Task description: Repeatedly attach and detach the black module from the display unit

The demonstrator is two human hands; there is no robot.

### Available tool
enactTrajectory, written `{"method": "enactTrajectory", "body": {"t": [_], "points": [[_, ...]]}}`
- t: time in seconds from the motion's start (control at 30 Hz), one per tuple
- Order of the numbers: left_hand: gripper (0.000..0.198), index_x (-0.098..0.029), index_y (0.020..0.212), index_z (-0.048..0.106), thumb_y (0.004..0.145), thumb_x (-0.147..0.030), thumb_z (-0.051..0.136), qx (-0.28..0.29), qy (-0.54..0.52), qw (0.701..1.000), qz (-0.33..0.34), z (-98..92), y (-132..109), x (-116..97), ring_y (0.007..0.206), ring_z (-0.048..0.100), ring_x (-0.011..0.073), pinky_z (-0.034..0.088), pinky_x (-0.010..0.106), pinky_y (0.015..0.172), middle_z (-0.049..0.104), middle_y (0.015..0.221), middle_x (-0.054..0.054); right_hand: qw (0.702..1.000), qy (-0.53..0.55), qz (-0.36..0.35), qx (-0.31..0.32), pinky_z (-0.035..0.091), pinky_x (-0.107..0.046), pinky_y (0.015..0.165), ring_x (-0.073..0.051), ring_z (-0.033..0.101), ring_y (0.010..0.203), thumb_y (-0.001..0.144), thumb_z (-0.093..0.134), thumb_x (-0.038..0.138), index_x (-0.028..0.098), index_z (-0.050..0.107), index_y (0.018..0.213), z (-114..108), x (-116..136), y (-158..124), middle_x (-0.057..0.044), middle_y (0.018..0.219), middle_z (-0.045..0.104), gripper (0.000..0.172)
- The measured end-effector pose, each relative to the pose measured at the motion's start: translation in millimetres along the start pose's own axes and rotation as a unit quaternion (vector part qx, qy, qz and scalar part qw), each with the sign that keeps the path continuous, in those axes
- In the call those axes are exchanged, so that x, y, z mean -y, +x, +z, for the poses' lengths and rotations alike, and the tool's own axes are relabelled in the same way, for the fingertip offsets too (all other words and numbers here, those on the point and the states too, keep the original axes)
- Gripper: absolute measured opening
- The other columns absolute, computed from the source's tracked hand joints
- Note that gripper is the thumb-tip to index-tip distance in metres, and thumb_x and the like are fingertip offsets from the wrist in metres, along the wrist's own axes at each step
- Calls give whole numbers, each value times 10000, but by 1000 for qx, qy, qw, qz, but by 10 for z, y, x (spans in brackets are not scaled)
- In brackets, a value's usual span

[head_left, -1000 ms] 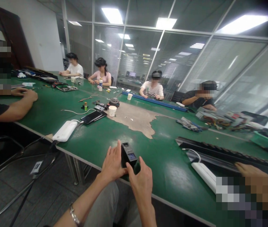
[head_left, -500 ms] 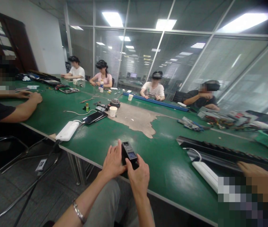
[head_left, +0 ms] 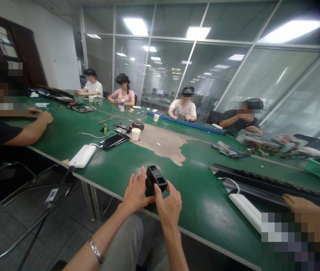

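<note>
A small black handheld device (head_left: 156, 180) with a little lit screen sits between my two hands, just above the near edge of the green workbench. My left hand (head_left: 137, 192) wraps its lower left side, fingers pointing up. My right hand (head_left: 169, 206) pinches its right end from below, with the fingertips on the casing. Part of the device's underside is hidden by my fingers.
The green workbench (head_left: 202, 180) has a worn tan patch. On it lie a white power bank (head_left: 82, 156), a smartphone (head_left: 114, 140), a paper cup (head_left: 136, 134) and a white power strip (head_left: 244, 207). Another person's hand (head_left: 301, 203) rests at right; several seated people surround the bench.
The device has tipped from upright to lying over toward the right, its screen end now turned up and right. My hands have rotated with it.
</note>
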State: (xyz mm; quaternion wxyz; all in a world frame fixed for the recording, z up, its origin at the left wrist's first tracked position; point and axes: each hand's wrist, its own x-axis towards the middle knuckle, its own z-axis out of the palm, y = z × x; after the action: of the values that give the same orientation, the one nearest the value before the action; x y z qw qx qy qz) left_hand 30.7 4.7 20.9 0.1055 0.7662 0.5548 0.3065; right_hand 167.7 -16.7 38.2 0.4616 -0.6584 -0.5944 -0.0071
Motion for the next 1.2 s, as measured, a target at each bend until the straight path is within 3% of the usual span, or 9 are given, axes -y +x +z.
{"method": "enactTrajectory", "body": {"t": [0.2, 0.4, 0.93, 1.2], "points": [[1260, -113, 1487, -170, 696, -661, 644, 4, 3, 1000, -2, -8, 6, -10, 1307, 394, 315, 158, 528, 1150, 478, 1393, 159, 999, 11, 1, -32, 422, -360, 859, -267, 581, 954, 834, 551, 563, 124, 631, 1133, -140, 44, 158, -139, 1049, 670, 537], [1322, -123, 1486, -178, 653, -684, 681, 3, 5, 1000, -7, -18, 2, -28, 1310, 392, 321, 155, 533, 1150, 496, 1386, 154, 999, -8, 14, -52, 421, -346, 847, -254, 590, 937, 832, 553, 552, 147, 623, 1160, -187, -142, 244, -124, 1032, 680, 525], [1305, -119, 1481, -189, 675, -674, 673, 3, -7, 1000, -3, -2, 22, -28, 1319, 389, 321, 153, 550, 1141, 492, 1396, 167, 997, -51, 29, 43, 412, -348, 811, -269, 597, 893, 856, 490, 535, 117, 631, 1158, 35, -550, 199, -153, 973, 684, 534], [1355, -102, 1472, -213, 650, -699, 684, -3, -5, 1000, -1, 12, 33, -17, 1318, 389, 315, 154, 524, 1154, 474, 1406, 173, 995, -77, 17, 57, 408, -392, 905, -315, 540, 1075, 843, 524, 473, 12, 454, 1358, 47, -637, 136, -225, 1190, 607, 694]]}}
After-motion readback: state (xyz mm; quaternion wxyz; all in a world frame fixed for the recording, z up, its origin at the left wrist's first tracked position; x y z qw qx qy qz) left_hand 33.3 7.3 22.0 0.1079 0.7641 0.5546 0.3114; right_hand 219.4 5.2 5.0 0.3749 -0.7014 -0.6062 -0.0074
